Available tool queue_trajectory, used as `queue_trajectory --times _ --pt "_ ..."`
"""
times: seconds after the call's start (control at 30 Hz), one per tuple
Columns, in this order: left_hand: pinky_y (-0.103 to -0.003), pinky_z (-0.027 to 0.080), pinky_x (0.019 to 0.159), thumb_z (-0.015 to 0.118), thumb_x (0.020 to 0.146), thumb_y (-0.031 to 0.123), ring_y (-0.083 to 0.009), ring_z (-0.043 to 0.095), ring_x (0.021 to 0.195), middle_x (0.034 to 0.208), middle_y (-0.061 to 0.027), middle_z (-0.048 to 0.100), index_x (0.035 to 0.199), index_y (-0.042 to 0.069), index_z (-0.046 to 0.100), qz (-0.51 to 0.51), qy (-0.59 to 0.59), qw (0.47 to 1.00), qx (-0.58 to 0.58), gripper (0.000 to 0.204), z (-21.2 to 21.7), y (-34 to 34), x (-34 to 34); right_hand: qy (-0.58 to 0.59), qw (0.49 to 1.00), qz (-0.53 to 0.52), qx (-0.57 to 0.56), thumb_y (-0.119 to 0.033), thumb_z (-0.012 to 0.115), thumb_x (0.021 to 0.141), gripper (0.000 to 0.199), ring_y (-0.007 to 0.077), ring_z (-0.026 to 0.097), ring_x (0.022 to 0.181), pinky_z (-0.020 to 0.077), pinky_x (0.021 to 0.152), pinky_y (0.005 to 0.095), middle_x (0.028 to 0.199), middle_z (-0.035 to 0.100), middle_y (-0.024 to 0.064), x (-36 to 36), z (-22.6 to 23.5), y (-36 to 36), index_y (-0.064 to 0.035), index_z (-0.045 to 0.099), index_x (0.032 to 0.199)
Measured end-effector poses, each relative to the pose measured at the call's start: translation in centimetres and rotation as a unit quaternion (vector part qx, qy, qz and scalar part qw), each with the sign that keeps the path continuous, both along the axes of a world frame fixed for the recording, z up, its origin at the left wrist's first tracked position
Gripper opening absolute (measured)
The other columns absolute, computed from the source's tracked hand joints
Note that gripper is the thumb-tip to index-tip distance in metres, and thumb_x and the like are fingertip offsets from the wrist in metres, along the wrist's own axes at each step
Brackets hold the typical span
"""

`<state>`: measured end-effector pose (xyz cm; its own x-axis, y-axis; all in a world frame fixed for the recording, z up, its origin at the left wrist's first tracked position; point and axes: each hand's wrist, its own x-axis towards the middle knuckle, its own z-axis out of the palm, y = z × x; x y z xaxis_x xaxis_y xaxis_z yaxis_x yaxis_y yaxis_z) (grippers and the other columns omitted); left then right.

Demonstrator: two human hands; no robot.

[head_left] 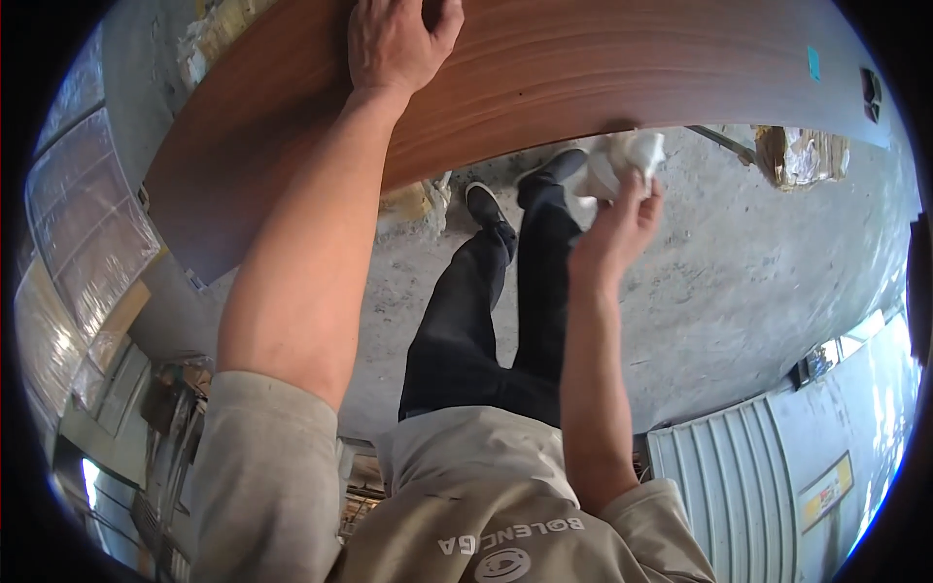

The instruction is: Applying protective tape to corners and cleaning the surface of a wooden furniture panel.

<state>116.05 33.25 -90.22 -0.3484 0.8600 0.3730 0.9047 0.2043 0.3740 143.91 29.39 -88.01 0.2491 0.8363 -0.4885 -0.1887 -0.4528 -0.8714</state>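
Note:
A long reddish-brown wood-grain door panel (pixel 544 78) lies across the top of the view, its near edge bowed by the lens. My left hand (pixel 398 44) rests on its surface with the thumb spread; the fingertips run out of the picture. Just below the panel's near edge, my right hand (pixel 617 228) pinches a crumpled white cloth (pixel 627 160). The cloth is at that edge, but whether they touch I cannot tell. A small teal piece of tape (pixel 814 64) sticks to the panel's right part, near a dark fitting (pixel 872 94).
Film-wrapped blocks (pixel 802 160) stand under the panel's right side, another (pixel 413 206) near my feet. Plastic-wrapped stacked goods (pixel 92 214) are at the left. A ribbed light metal sheet (pixel 729 486) is at the lower right. The floor (pixel 700 262) is grey concrete.

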Motion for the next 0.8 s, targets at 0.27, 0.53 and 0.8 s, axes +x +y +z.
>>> queue_trajectory --times 0.27,0.53,0.8 --pt "-0.052 0.049 0.084 0.069 0.089 0.026 -0.0407 0.061 0.097 0.103 -0.0168 0.064 0.113 0.010 0.064 -0.005 0.040 0.998 -0.052 0.029 -1.0 -0.2 -1.3 0.021 0.987 -0.146 -0.066 -0.033 0.043 0.113 0.039 0.0111 0.057 0.096 0.0457 0.087 0.0270 0.104 0.064 0.0029 -7.1 -1.3 -0.5 -0.0007 0.062 0.120" --pt "-0.051 0.044 0.089 0.063 0.090 0.027 -0.0396 0.057 0.104 0.109 -0.0174 0.059 0.117 0.006 0.059 0.000 0.043 0.993 -0.114 0.034 -0.9 0.5 -0.4 -0.031 0.958 -0.260 -0.120 -0.019 0.071 0.099 0.024 0.0065 0.059 0.085 0.0466 0.074 0.0216 0.097 0.067 0.0012 -7.0 -1.4 3.7 -0.0013 0.067 0.114" --pt "-0.050 0.043 0.088 0.058 0.093 0.027 -0.0376 0.054 0.099 0.106 -0.0185 0.056 0.119 0.004 0.055 -0.010 0.073 0.991 -0.113 0.035 -1.5 0.4 -0.1 0.115 0.885 -0.411 -0.188 -0.018 0.076 0.087 0.025 0.0087 0.058 0.079 0.0477 0.070 0.0259 0.090 0.065 0.0014 -8.1 -0.7 5.6 -0.0006 0.068 0.103"
